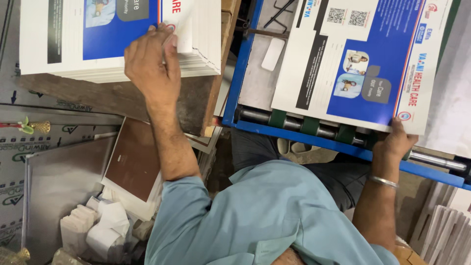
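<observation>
My left hand [149, 61] rests on a tall stack of printed white-and-blue sheets [73, 44] at the upper left, its fingers lifting the corner of the top sheet. My right hand [395, 142] grips the near corner of another printed sheet [363, 59] that lies on a blue-framed machine [235, 83]. That sheet lies over a metal roller with green rings [309, 125] along the machine's near edge. A metal bangle [382, 181] circles my right wrist.
The stack sits on a worn wooden board [113, 95]. Below it lie a brown board [135, 159], a grey metal plate [64, 181] and crumpled white paper [105, 225]. More white sheets stand at the lower right [449, 228].
</observation>
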